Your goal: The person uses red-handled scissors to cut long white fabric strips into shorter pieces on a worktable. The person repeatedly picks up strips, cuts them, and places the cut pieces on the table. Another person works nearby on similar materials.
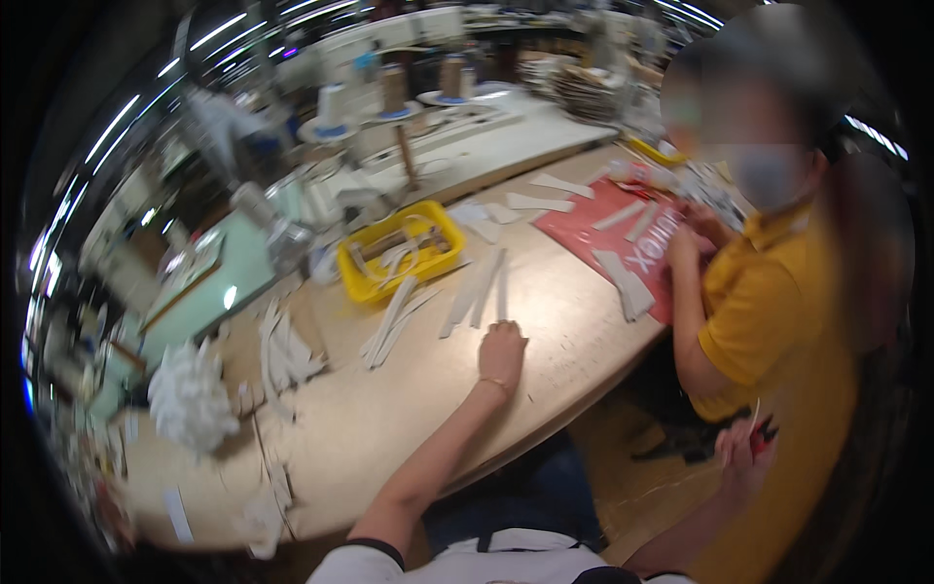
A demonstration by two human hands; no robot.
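Observation:
My left hand (503,355) rests on the table with its fingers curled at the near end of a narrow pale strip (502,290). More pale strips (465,300) lie just left of it, and another bunch of strips (389,326) is farther left. Off the table's edge, at the lower right, my right hand (739,459) is closed around a small red-and-dark tool (763,435); its exact kind is too small to tell. A thin pale piece (757,413) sticks up beside that tool.
A yellow tray (352,284) of strips stands beyond my left hand. At the right, a person in a yellow shirt (754,321) works over a red plastic sheet (584,219) with strips on it. White bundle (193,397) at left; thread cones (393,92) behind.

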